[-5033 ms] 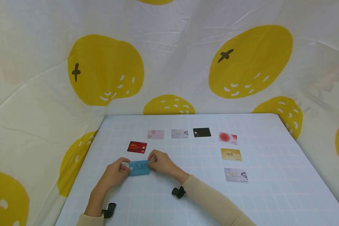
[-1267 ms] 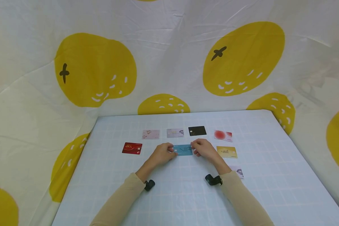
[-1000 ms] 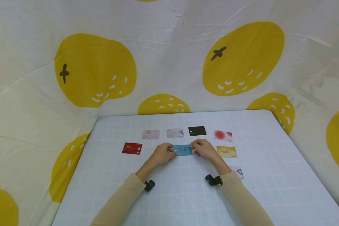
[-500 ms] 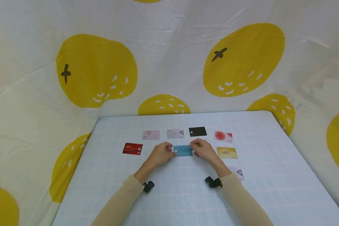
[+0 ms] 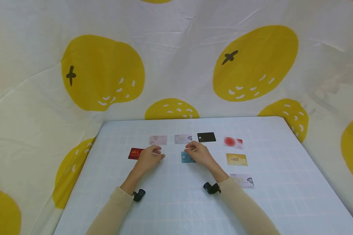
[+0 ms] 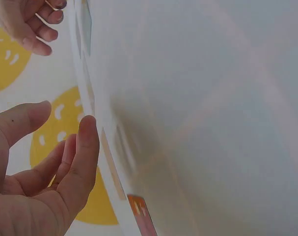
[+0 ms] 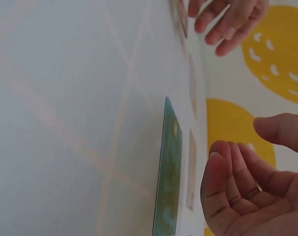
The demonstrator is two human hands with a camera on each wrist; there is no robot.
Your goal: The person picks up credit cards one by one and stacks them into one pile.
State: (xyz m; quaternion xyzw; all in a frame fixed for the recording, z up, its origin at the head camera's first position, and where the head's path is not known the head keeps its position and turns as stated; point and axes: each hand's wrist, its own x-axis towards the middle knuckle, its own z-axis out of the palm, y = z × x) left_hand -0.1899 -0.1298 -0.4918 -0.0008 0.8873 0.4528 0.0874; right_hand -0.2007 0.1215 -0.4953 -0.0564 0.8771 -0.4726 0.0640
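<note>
A blue VIP card point(image 5: 187, 157) lies flat on the table, inside an arc of other cards. Over its right part hovers my right hand point(image 5: 202, 155), hiding that end in the head view. The right wrist view shows this hand's point(image 7: 254, 189) fingers loosely bent, the thumb apart from them, nothing held, and the blue card point(image 7: 168, 182) below. My left hand point(image 5: 148, 159) is raised near the red VIP card point(image 5: 134, 153) and covers its right end. In the left wrist view, its thumb and fingers point(image 6: 80, 169) are spread apart with nothing between them.
Along the back lie a pink card point(image 5: 158, 140), a lilac card point(image 5: 182, 139) and a black card point(image 5: 206, 137). Down the right side are a red-circle card point(image 5: 233, 142), a gold card point(image 5: 237, 159) and a silver VIP card point(image 5: 243, 180), partly behind my right sleeve.
The blue card has come from the left front to the middle between both hands. Since half a second ago both hands have let go; the left moved left, the right slightly left above the card.
</note>
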